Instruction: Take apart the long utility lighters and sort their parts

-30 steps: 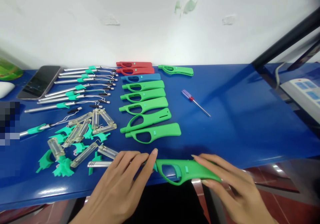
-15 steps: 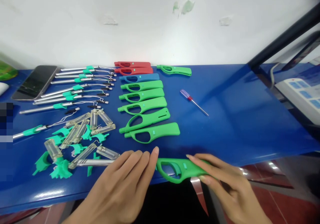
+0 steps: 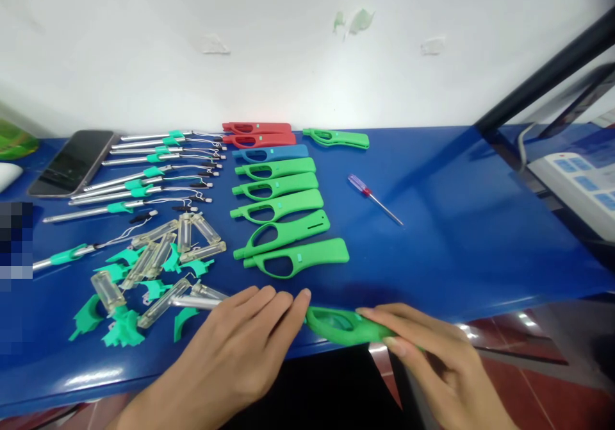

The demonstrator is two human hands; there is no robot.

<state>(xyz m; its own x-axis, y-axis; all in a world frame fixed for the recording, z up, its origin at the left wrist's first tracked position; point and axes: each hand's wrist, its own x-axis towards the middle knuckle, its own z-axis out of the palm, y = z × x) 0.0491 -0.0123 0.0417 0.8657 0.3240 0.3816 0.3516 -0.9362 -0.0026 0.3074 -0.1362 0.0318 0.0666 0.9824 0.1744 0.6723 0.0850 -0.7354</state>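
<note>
A green long-neck lighter [image 3: 348, 335] spans both hands at the table's front edge, tilted so its trigger loop looks narrow. My left hand [image 3: 250, 347] is closed over its neck, hiding the joint, and the silver metal tube [image 3: 195, 302] sticks out to the left. My right hand [image 3: 435, 347] pinches the handle end between thumb and fingers. Beyond my hands lie several green lighter casings [image 3: 307, 258], a blue casing [image 3: 288, 153] and two red casings [image 3: 276, 139] in a column. Loose teal triggers [image 3: 123, 327] and clear fuel tanks [image 3: 163, 303] lie left of my left hand.
Metal tubes with wires [image 3: 91, 212] are lined up at the left, near a phone [image 3: 74, 164]. A screwdriver [image 3: 375, 199] with a purple handle lies right of the casings. Another green lighter casing [image 3: 339, 138] rests by the wall. A white device [image 3: 581, 180] stands far right.
The green lighter has been rolled in my hands, so its face now shows more edge-on. Less of the metal tube sticks out past my left hand. Both hands keep their hold.
</note>
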